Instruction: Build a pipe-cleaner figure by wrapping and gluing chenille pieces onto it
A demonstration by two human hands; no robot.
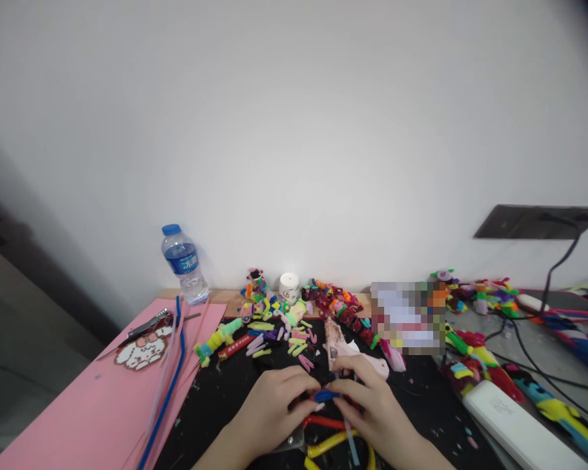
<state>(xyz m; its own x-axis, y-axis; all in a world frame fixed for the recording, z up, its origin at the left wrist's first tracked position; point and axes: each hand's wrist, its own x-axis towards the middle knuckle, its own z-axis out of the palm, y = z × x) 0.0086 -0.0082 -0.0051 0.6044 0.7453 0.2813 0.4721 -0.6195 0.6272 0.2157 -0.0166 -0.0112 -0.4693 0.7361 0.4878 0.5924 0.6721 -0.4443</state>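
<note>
Close together over the black work mat [210,418], both hands pinch a short blue pipe cleaner piece [326,395]. My left hand [277,401] has its thumb and fingertips closed on the left end of it. At the other end, the fingers of my right hand [372,405] are closed too. A pale pink glue gun [370,365] lies just behind my right hand, partly covered by it. Under the hands are a red pipe cleaner [326,423], a yellow pipe cleaner [333,444] and a clear, thin stick [351,444].
Short cut pipe cleaner pieces [296,346] and a white paper cup [289,289] are behind. On the left, pink sheets [78,391] carry a utility knife [149,323] and long blue stems [169,391]; a water bottle [183,264] leans there. A white box [509,424] and cables lie right.
</note>
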